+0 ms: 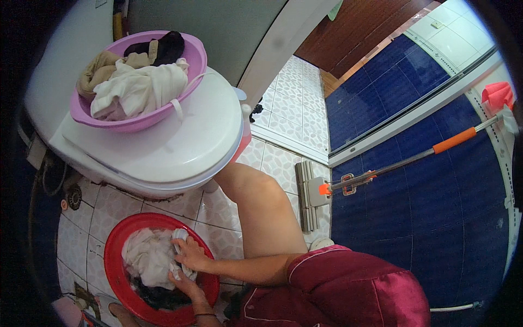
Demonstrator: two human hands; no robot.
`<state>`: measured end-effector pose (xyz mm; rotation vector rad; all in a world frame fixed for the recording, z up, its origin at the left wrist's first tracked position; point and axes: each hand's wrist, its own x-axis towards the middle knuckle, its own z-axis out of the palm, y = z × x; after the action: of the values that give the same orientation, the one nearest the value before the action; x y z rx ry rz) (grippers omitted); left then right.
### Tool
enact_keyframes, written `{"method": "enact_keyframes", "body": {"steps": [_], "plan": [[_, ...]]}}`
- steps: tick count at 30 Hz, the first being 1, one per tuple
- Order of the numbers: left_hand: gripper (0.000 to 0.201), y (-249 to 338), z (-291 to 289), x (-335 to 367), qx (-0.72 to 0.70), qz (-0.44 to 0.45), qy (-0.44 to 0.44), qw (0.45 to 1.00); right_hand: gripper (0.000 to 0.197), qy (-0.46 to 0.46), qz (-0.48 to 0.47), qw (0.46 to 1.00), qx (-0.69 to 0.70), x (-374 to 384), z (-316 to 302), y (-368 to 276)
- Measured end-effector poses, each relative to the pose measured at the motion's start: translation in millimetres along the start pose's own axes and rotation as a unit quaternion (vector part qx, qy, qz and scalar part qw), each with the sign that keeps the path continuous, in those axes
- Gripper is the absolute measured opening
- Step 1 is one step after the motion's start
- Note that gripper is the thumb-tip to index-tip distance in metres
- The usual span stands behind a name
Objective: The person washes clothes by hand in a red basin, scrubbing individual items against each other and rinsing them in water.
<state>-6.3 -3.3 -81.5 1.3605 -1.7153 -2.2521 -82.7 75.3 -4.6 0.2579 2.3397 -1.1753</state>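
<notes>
A red basin point(115, 226) stands on the tiled floor at the lower left, filled with wet laundry. A bunched white garment point(147, 253) takes up most of it, and dark cloth point(160, 297) lies under its near side. My right hand point(193, 256) closes over a fold of the white garment at the basin's right side. Just below, my left hand point(186, 286), with a dark band at its wrist, grips the same cloth. The two hands are close together, and the cloth hides some fingertips.
A purple basin point(131, 126) of white, tan and black clothes rests on the closed toilet lid point(212, 117). My bare knee point(267, 185) rises right of the red basin. An orange-and-silver mop point(403, 163) leans against the blue tiled wall point(414, 218). A floor drain point(73, 196) lies at left.
</notes>
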Motion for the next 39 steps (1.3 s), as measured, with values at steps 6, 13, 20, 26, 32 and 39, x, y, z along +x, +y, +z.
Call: {"method": "enact_keyframes", "body": {"steps": [6, 13, 20, 26, 32, 39], "plan": [[0.042, -11.6, -1.4, 1.2, 0.392, 0.196, -0.089, 0.894, 0.046, -0.062, 0.005, 0.996, -0.062, -1.2, 12.2, 15.8], [0.039, -45.4, 7.3, 15.0, 0.256, 0.2, -0.188, 0.927, 0.032, 0.008, -0.065, 0.997, -0.041, -8.9, 41.4, 27.0], [0.033, -47.0, -19.4, 38.6, 0.474, 0.262, -0.221, 0.811, 0.025, -0.089, -0.174, 0.979, 0.057, -0.4, 47.6, 42.2], [0.028, -47.1, -18.5, 40.2, 0.452, 0.286, -0.27, 0.801, 0.026, -0.096, -0.148, 0.981, 0.077, 1.9, 55.2, 50.0], [0.022, -39.7, -22.5, 52.9, 0.254, 0.239, -0.321, 0.881, 0.031, -0.19, -0.028, 0.981, 0.017, 2.8, 42.5, 32.7], [0.031, -5.8, -4.3, 14.9, 0.32, 0.3, -0.135, 0.889, 0.04, -0.043, -0.035, 0.997, -0.049, 34.4, 65.7, 102.1]]}}
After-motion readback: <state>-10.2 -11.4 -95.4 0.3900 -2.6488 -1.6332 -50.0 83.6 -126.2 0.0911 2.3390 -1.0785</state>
